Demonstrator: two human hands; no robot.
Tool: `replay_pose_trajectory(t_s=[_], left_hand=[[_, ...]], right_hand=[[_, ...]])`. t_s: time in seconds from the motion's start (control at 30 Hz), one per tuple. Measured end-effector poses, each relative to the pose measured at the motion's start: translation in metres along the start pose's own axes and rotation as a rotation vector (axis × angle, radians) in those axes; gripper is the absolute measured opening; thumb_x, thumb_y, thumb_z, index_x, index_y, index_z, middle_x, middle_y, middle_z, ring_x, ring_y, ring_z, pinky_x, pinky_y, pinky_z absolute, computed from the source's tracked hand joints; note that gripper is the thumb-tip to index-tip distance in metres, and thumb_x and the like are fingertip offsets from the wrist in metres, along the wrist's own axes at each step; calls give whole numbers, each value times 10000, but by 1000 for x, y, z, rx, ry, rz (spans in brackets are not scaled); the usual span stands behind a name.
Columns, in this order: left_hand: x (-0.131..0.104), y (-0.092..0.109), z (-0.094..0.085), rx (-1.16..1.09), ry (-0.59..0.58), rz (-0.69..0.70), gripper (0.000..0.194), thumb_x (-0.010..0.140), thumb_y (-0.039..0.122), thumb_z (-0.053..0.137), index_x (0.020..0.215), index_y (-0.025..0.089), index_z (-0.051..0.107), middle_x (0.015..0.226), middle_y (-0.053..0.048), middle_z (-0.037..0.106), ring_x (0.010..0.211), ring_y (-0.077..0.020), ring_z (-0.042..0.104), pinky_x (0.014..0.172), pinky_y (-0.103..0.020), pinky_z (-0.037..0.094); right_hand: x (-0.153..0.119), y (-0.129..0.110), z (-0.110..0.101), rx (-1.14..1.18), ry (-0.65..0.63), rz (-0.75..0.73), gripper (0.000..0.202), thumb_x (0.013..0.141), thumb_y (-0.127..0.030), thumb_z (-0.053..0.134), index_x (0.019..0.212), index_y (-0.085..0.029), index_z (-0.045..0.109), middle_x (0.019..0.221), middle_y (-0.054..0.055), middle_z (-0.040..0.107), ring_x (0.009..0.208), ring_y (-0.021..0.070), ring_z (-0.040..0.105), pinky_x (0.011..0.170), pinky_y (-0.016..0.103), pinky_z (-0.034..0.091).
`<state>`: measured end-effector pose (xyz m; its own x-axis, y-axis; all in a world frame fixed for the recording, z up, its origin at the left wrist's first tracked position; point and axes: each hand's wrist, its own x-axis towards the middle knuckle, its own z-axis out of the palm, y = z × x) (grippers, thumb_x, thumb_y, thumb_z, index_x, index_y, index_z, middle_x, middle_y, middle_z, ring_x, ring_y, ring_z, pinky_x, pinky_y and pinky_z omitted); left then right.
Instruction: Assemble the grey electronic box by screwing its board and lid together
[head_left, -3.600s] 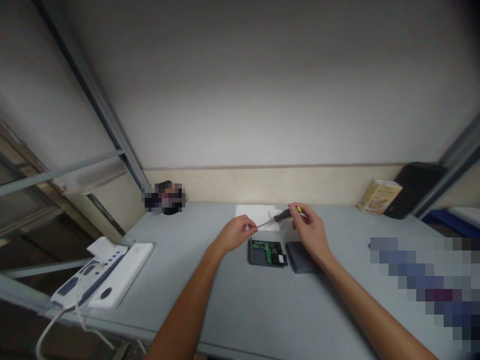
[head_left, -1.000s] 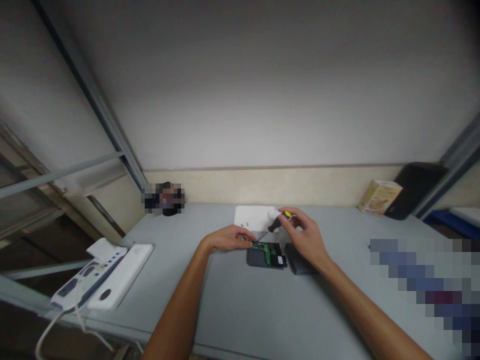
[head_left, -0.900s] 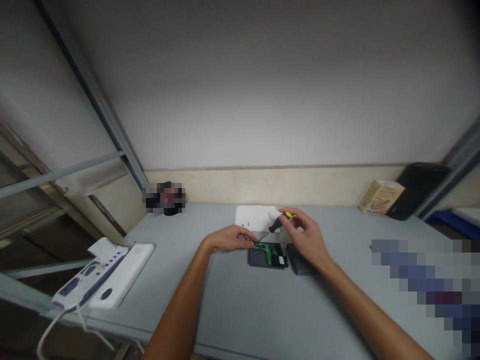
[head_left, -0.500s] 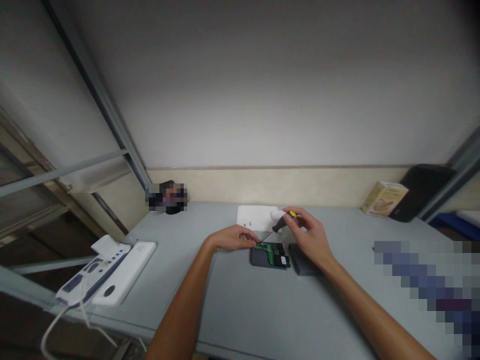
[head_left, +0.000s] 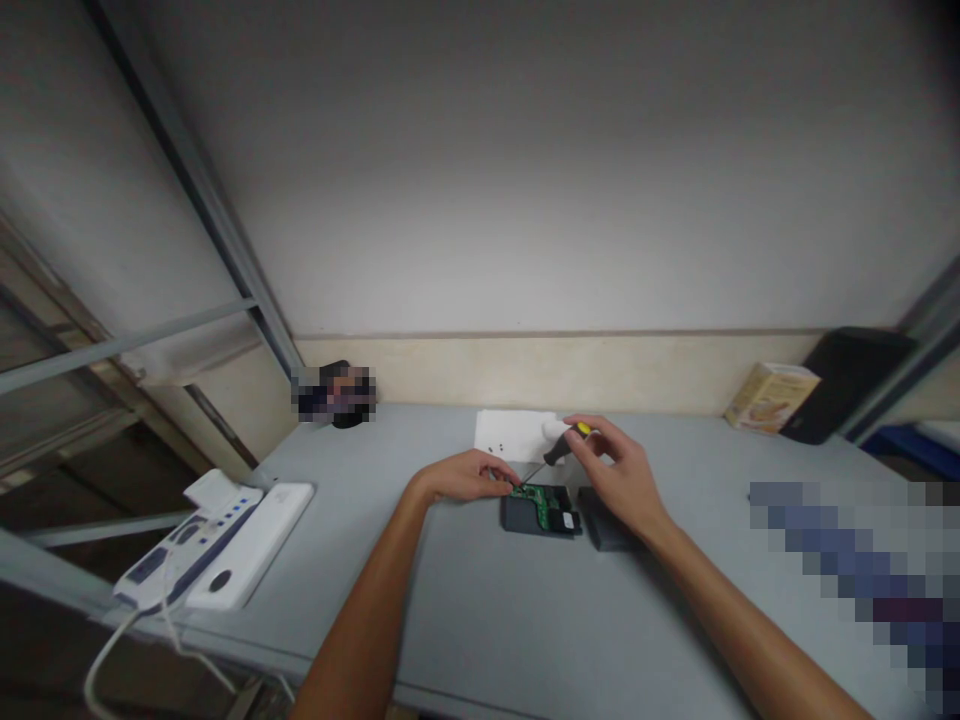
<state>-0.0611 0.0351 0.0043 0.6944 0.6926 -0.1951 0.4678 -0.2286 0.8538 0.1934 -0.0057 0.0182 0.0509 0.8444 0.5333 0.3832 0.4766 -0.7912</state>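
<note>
Our screwdriver (head_left: 557,454), clamped in the right hand (head_left: 619,470), has dipped in the head view from paper (head_left: 501,430) to circuit board (head_left: 541,510) on the surface (head_left: 480,610); whether the left hand (head_left: 466,476) pinches, we cannot judge. The board, likely light and fragile, suits edge holds; a dark case (head_left: 602,525) crowds it.

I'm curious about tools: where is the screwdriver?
Right of centre in the head view, the right hand holds the screwdriver, its shaft slanting toward the green circuit board by the left hand.

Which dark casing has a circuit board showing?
The left casing, by the left hand, with the green circuit board; the right casing, partly behind the right hand, shows none.
</note>
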Motion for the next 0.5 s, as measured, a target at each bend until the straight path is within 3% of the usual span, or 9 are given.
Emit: replay_pose_trajectory(t_s=[0.23, 0.5], left_hand=[[2, -5, 0, 28, -1, 6, 450, 851, 445, 706, 1161, 122, 747, 702, -2, 614, 600, -94, 403, 563, -210, 320], [4, -13, 1, 14, -3, 8, 405, 846, 391, 718, 1163, 139, 745, 877, -42, 695, 707, -118, 504, 639, -215, 385]], right_hand=[[3, -11, 1, 21, -194, -117, 294, 957, -360, 578, 1219, -268, 675, 950, 35, 676, 713, 155, 581, 676, 297, 469], [35, -24, 10, 64, -461, -140, 190, 961, -294, 552, 1100, -268, 678, 1050, 47, 709, 933, 219, 643, 855, 380, 481]])
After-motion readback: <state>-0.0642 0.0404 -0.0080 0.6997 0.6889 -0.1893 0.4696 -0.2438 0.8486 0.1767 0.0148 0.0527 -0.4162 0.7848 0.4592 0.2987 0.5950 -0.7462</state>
